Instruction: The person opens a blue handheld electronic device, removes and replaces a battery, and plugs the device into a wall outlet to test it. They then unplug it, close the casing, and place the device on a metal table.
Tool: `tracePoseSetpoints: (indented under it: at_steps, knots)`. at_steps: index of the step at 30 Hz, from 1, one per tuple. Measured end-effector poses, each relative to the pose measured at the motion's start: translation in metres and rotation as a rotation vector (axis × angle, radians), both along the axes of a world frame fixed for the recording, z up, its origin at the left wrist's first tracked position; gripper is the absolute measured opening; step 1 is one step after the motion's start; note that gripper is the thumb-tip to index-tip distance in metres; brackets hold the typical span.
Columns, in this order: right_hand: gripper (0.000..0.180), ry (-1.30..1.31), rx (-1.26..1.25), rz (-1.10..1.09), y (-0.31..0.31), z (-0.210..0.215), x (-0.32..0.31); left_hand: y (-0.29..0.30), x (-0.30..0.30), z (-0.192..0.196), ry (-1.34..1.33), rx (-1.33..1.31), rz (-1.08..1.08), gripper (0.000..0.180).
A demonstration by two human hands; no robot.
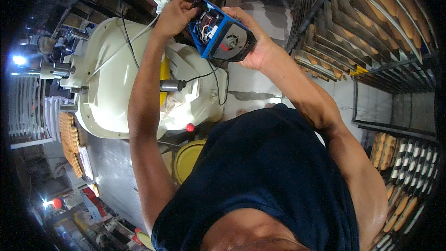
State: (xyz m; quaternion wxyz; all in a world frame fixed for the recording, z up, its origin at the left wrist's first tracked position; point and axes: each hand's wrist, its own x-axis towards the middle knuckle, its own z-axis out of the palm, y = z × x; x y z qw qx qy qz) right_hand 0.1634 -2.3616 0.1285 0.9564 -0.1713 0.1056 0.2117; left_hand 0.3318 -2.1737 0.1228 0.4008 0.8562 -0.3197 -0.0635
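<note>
Hands are raised far from the body, both holding a blue electrical box (pixel 222 35) with open side. Left hand (pixel 175 13) grips its far left edge, fingers curled together on the rim near the wires (pixel 207 27) inside. Right hand (pixel 253 42) supports the box from the right, fingers closed around it. Below the box stands a cream-coloured machine (pixel 116 79), and a rack of bread trays (pixel 371 23) is at the right.

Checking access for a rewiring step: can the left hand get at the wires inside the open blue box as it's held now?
Probably yes. The left hand already grips the blue box at its open end, fingers beside the exposed wires; the right hand steadies the far side, blocking nothing.
</note>
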Motion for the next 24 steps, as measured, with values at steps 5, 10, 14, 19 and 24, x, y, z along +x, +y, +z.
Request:
tracePoseSetpoints:
  at_steps: [5, 10, 14, 19, 24]
  knots:
    - [0.032, 0.009, -0.011, -0.053, 0.002, -0.004, 0.001, -0.005, -0.003, 0.000, 0.126, 0.028, -0.001, 0.050]
    - [0.036, 0.010, 0.057, -0.036, 0.007, -0.013, -0.002, 0.010, 0.008, -0.027, 0.089, -0.034, -0.066, 0.051]
    - [0.042, -0.060, 0.049, -0.037, -0.003, -0.025, -0.005, -0.005, -0.018, 0.002, -0.103, 0.163, 0.042, 0.057]
    - [0.042, -0.054, -0.007, -0.063, -0.017, -0.025, -0.013, 0.039, -0.008, 0.062, -0.990, 0.028, 0.444, 0.039]
    - [0.045, -0.078, -0.039, -0.021, -0.019, -0.020, -0.013, 0.096, 0.048, 0.070, -0.619, 0.072, 0.745, 0.035]
